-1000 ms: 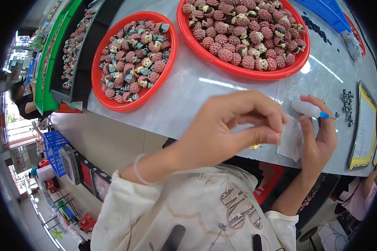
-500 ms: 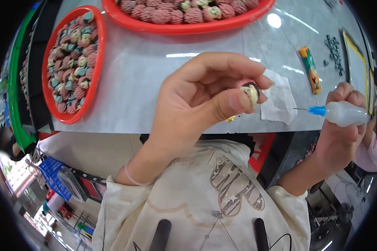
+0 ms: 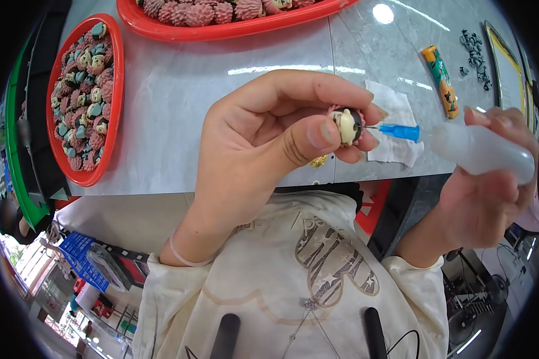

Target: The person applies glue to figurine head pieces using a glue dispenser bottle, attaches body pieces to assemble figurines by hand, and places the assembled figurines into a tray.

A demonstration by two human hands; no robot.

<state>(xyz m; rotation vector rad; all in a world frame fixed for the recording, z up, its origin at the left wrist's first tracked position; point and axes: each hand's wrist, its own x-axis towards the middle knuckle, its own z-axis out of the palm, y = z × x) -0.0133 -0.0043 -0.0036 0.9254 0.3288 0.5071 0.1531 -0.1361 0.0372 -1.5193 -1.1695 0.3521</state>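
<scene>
The needle bottle [image 3: 485, 154], gripped in my right hand [image 3: 488, 200], has come to the figurine head [image 3: 345, 126] — my left hand [image 3: 245, 137] pinches this.

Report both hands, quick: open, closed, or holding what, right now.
Left hand: closed in a pinch grip, holding a small doll-head figurine.
Right hand: closed, holding a needle-tipped squeeze bottle.

No text reads clearly; the shirt [image 3: 269, 281] bears creased lettering [image 3: 310, 223], not legible.
</scene>
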